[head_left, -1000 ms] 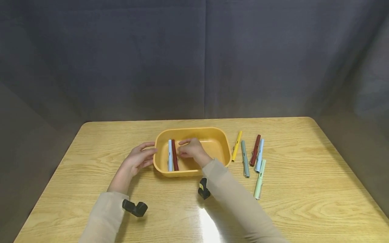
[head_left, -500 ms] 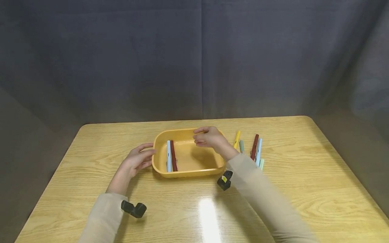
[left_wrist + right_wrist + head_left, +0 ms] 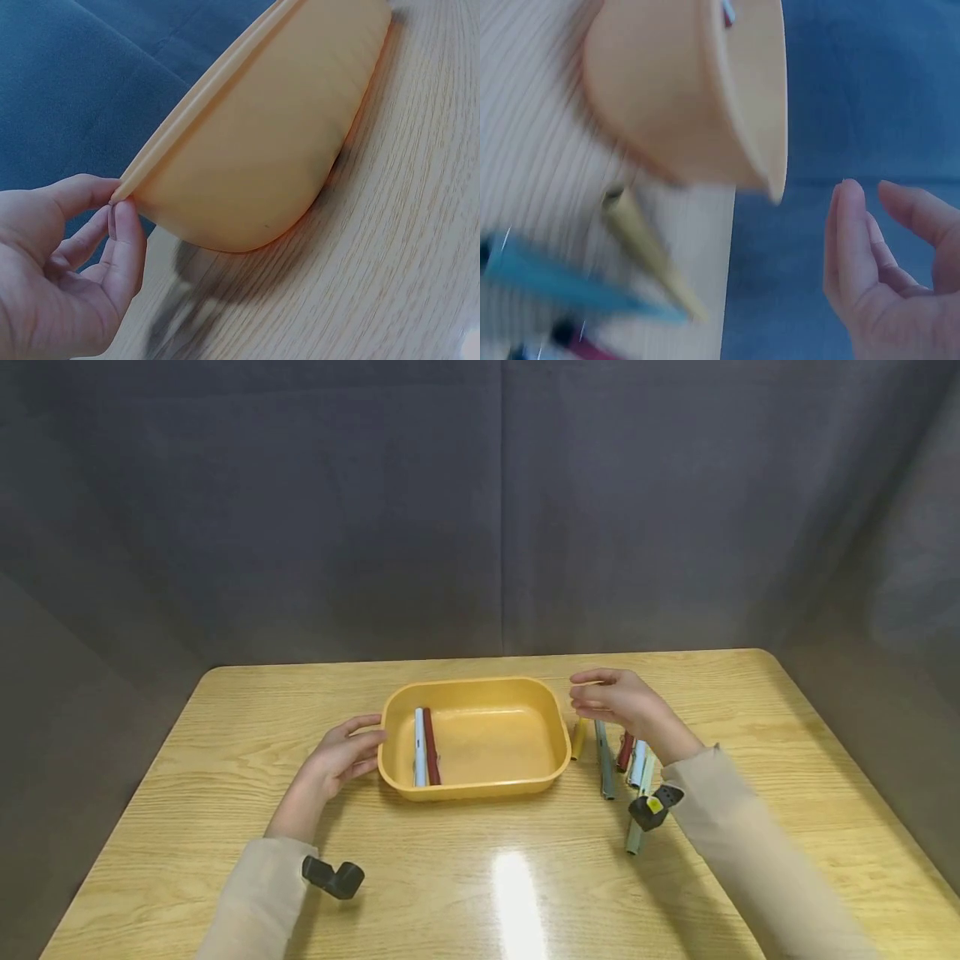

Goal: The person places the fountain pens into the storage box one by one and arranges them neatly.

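Observation:
My left hand (image 3: 341, 756) pinches the left rim of a yellow oblong tub (image 3: 480, 789); the left wrist view shows thumb and fingertips meeting at that rim (image 3: 191, 120). Inside, toward the left end, a light blue pen (image 3: 420, 747) and a dark red pen (image 3: 431, 747) lie side by side. My right hand (image 3: 618, 702) hovers right of the tub over loose pens, holding nothing. Its thumb and fingers are apart in the right wrist view. Closest beneath it are a yellow pen (image 3: 578, 742), partly hidden, and a grey-green pen (image 3: 606, 768).
Farther right on the wooden table (image 3: 420, 877) lie a second dark red pen (image 3: 625, 752), another light blue pen (image 3: 637, 764) and a pale green pen (image 3: 634, 837), all partly covered by my right arm. A dark curtain (image 3: 375, 527) stands behind the table.
My right hand has risen out of the tub and moved right, over the loose pens. The left hand stays at the rim, and the two pens inside lie as before.

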A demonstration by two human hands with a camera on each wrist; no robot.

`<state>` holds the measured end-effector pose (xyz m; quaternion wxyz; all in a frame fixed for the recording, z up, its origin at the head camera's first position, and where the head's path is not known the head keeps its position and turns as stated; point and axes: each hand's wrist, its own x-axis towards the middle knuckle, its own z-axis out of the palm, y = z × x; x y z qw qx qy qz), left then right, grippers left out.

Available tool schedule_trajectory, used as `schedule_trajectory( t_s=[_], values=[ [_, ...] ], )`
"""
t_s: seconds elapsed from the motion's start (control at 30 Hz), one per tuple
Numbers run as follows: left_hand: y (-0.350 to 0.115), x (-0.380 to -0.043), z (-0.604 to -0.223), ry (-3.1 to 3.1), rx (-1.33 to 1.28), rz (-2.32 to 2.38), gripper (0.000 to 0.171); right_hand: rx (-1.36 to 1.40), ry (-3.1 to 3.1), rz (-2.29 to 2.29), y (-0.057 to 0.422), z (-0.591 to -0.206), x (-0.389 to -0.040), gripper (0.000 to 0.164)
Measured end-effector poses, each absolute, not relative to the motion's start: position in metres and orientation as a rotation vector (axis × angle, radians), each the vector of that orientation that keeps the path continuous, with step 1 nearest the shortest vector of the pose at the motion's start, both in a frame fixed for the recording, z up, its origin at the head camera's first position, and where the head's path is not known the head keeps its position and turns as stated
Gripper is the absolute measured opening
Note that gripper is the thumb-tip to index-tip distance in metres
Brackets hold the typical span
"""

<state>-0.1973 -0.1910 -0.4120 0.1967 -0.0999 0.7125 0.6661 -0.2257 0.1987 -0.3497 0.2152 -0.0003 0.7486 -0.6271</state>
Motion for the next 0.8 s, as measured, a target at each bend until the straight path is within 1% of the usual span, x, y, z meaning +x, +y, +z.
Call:
schedule_trajectory(
  t_s=[0.1, 0.3, 0.4, 0.53, 0.8],
  values=[
    [-0.191, -0.197, -0.412, 1.998, -0.277, 1.863, 0.058, 0.045, 2.097, -1.709, 0.219, -0.353, -0.221, 0.055],
    [-0.191, -0.196, -0.412, 2.007, -0.274, 1.859, 0.058, 0.109, 2.089, -1.699, 0.259, -0.368, -0.21, 0.049],
    [-0.191, -0.196, -0.412, 2.007, -0.273, 1.862, 0.058, 0.139, 2.077, -1.7, 0.276, -0.376, -0.204, 0.054],
    [-0.191, -0.197, -0.413, 2.012, -0.273, 1.86, 0.057, 0.172, 2.081, -1.69, 0.29, -0.384, -0.197, 0.06],
    [-0.19, -0.196, -0.413, 2.008, -0.276, 1.866, 0.057, 0.184, 2.092, -1.673, 0.303, -0.403, -0.189, 0.058]
  ],
)
